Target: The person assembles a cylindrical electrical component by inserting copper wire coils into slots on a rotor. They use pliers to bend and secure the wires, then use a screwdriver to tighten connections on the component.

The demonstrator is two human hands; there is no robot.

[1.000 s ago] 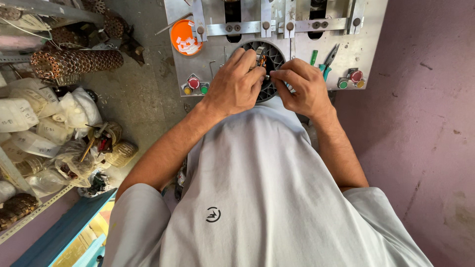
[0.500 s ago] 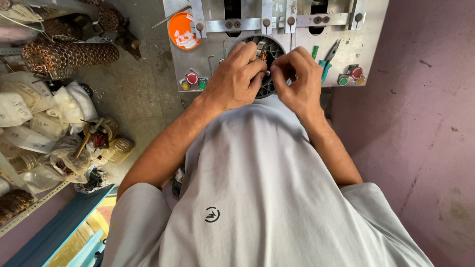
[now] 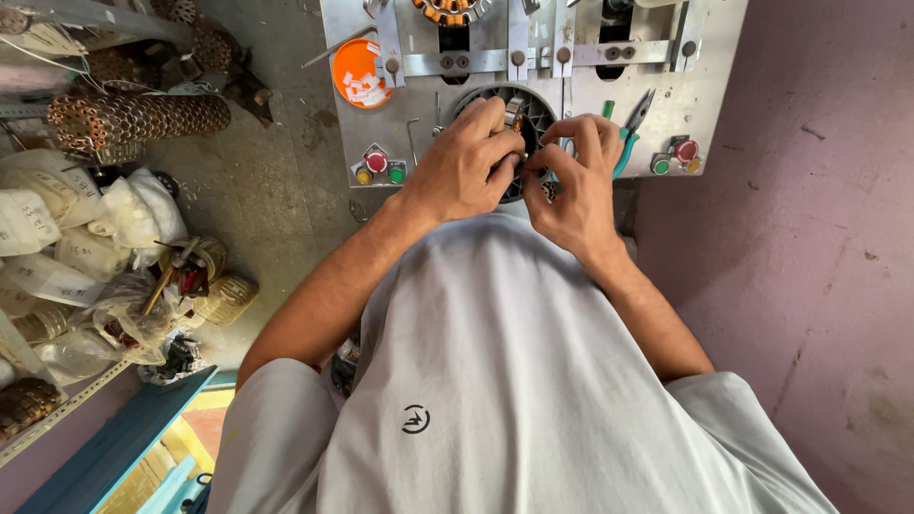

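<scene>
Item: our two hands at a round slotted stator core (image 3: 533, 119) set in a grey metal machine panel (image 3: 428, 95).

Pose: both our forearms reach forward from the chest, bare below grey short sleeves, and meet at the core. Our left hand (image 3: 462, 167) lies knuckles up over the core's left half, wrist bent slightly inward. Our right hand (image 3: 576, 181) comes in from the core's right, fingers arched.

Hidden: most of the core is covered by the hands; only its upper arc of slots shows. What sits between the fingertips is too small to make out. The panel's upper part is cut off at the frame's top.

Hands: left fingers curled nearly closed, tips pinched together on the core's face; we cannot tell what, if anything, they grip. Right thumb and forefinger pinched close, touching the core's lower right edge; other fingers loosely bent.

Around the core: green-handled pliers (image 3: 628, 133) just right; red and green push-buttons (image 3: 378, 164) lower left; orange dish (image 3: 360, 72) of white slips upper left; wound coils (image 3: 133, 116) far left, on shelving.
</scene>
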